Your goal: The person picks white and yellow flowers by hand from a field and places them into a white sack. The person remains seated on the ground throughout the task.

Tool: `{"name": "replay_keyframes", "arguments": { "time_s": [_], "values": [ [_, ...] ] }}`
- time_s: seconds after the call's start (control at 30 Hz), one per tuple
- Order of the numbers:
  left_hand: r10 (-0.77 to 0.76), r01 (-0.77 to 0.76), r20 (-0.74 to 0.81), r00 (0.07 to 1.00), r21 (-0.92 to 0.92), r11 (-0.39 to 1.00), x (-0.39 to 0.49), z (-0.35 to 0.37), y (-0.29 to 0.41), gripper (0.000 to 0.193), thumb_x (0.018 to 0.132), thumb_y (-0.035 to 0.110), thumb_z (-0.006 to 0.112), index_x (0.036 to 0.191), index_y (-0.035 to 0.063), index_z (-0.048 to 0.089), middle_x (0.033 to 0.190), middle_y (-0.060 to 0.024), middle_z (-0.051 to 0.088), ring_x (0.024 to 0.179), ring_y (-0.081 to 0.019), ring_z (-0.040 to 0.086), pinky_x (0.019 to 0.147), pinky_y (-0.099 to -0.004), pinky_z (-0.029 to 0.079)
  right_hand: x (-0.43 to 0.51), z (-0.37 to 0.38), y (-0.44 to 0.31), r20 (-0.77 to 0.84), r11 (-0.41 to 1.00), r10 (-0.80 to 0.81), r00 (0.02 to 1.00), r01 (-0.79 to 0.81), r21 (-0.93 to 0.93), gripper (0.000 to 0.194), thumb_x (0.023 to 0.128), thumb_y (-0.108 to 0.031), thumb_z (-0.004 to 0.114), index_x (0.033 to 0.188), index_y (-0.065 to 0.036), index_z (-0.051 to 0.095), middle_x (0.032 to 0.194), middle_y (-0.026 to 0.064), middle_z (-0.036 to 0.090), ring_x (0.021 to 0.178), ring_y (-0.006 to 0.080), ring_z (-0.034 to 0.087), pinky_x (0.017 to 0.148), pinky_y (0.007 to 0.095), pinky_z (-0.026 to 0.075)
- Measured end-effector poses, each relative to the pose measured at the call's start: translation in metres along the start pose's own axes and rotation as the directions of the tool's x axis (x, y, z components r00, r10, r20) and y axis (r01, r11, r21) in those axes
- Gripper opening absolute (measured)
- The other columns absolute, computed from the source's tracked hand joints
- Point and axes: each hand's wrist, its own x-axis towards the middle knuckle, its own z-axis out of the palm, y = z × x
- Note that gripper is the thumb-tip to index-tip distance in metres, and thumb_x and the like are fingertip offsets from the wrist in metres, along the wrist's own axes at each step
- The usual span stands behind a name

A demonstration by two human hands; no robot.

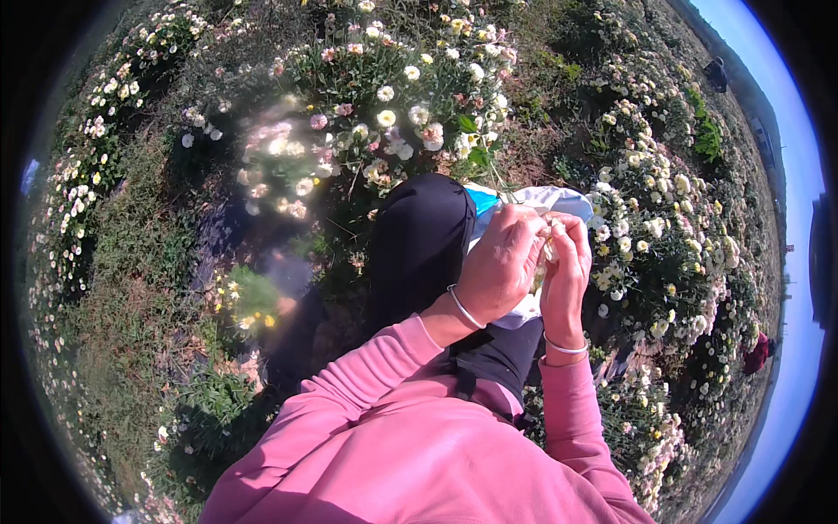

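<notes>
My left hand (501, 262), with a pale bracelet at the wrist, is closed beside my right hand, its fingertips on a thin green plant stem (497, 178) or close to it. My right hand (568, 262), also with a bracelet, has its fingers curled around pale flower heads (550, 245). The two hands touch at the fingers. Under them lies a white plastic bag (556, 198) with a blue patch, next to my bent knee in dark trousers (419, 242). What exactly the left fingers pinch is hidden.
Bushes of white, yellow and pink chrysanthemum-like flowers (386, 118) stand ahead, and more flowering bushes (661, 229) line the right. Weedy ground (134, 327) runs along the left. A person in dark clothes (716, 74) and a person in red (757, 354) are far off at right.
</notes>
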Motion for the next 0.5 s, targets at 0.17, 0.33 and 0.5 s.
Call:
{"name": "replay_keyframes", "arguments": {
  "time_s": [0.17,0.33,0.5],
  "values": [
    [-0.044,-0.018,0.345,0.937,0.174,0.985,-0.043,0.063,-0.026,0.027,0.084,0.000,0.062,0.112,0.0001,0.059,0.114,-0.0182,0.058,0.104,-0.0390,0.061,0.088,-0.0452,0.053,-0.006,-0.078,0.052,-0.076,0.981,0.195,0.978,-0.195,0.008,0.033,0.104,-0.028,0.053,0.117,-0.001,0.067,0.110,0.0049,0.066,0.105,0.0108,0.059,0.091,0.0266,0.045],
    [-0.026,-0.227,0.681,0.732,0.281,0.932,-0.070,0.083,-0.070,0.020,0.083,0.008,0.060,0.101,0.0017,0.067,0.096,-0.0168,0.065,0.102,-0.0350,0.062,0.089,-0.0446,0.053,0.029,-0.091,0.091,0.039,0.882,0.387,0.921,-0.358,-0.308,0.046,0.102,-0.048,0.062,0.107,-0.002,0.070,0.092,0.0007,0.069,0.082,0.0087,0.059,0.074,0.0245,0.046],
    [0.019,-0.221,0.590,0.807,0.272,0.937,-0.068,0.086,-0.080,0.015,0.079,0.008,0.063,0.093,0.0030,0.065,0.102,-0.0143,0.060,0.098,-0.0313,0.061,0.090,-0.0405,0.052,0.062,-0.090,0.125,0.148,0.863,0.387,0.910,-0.414,0.289,0.025,0.108,-0.026,0.054,0.093,-0.006,0.058,0.075,0.0049,0.063,0.070,0.0188,0.064,0.072,0.0333,0.056]
  ]
}}
